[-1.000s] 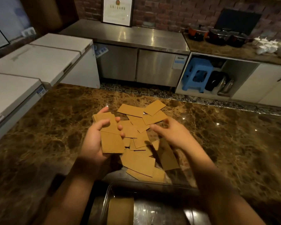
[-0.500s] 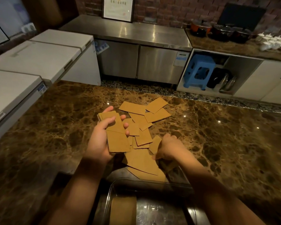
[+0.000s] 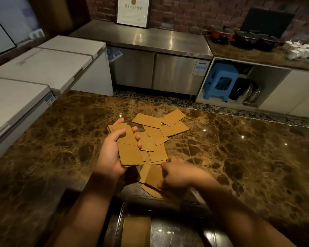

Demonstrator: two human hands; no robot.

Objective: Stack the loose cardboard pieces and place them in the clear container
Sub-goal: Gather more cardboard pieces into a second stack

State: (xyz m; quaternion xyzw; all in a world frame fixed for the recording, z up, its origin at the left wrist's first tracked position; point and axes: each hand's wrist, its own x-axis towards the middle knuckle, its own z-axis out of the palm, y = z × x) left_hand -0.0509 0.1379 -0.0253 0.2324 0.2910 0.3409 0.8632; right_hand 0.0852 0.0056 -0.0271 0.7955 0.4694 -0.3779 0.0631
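Several loose brown cardboard pieces [image 3: 158, 130] lie scattered on the brown marble counter [image 3: 239, 157]. My left hand [image 3: 110, 154] holds a stack of cardboard pieces [image 3: 127, 146] above the counter, thumb across the top. My right hand [image 3: 178, 175] is low at the near end of the pile, fingers closed on a cardboard piece [image 3: 152, 176] whose near edge is lifted. The clear container [image 3: 122, 214] stands at the counter's near edge, below my hands, with a cardboard stack [image 3: 136, 230] lying inside it.
White chest freezers [image 3: 43, 68] line the left side. Beyond the counter are a steel cabinet [image 3: 155, 68], a blue stool [image 3: 221, 81] in an open shelf, and pots [image 3: 243, 38] on a side counter. The marble to the right of the pile is bare.
My right hand has come down from above the pile to its near end and closed on a piece there. The left hand keeps its stack nearly still.
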